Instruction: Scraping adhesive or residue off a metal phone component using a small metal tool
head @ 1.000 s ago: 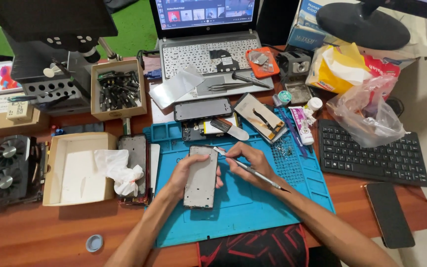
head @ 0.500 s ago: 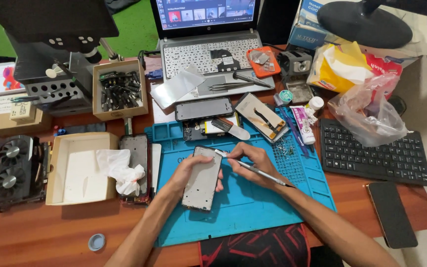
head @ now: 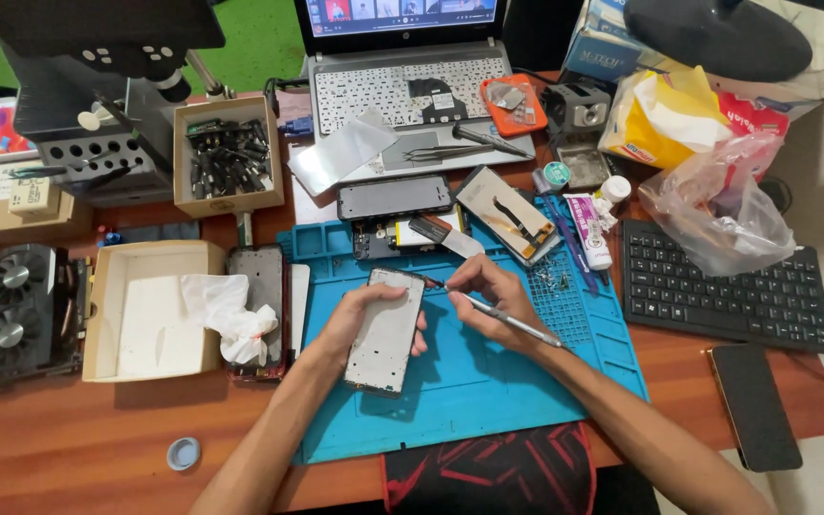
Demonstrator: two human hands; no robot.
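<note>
The left hand (head: 360, 319) clasps a flat, rectangular grey phone frame (head: 386, 330) tilted above the blue rubber work mat (head: 488, 401). The right hand (head: 490, 291) pinches a slim metal tool (head: 512, 321), tip at the frame's upper corner.

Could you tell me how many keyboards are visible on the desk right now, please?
2. The laptop keyboard sits at the top centre, partly covered by tools and parts. The separate black keyboard lies at the right, beside the blue mat. Others may be hidden under the clutter.
</note>
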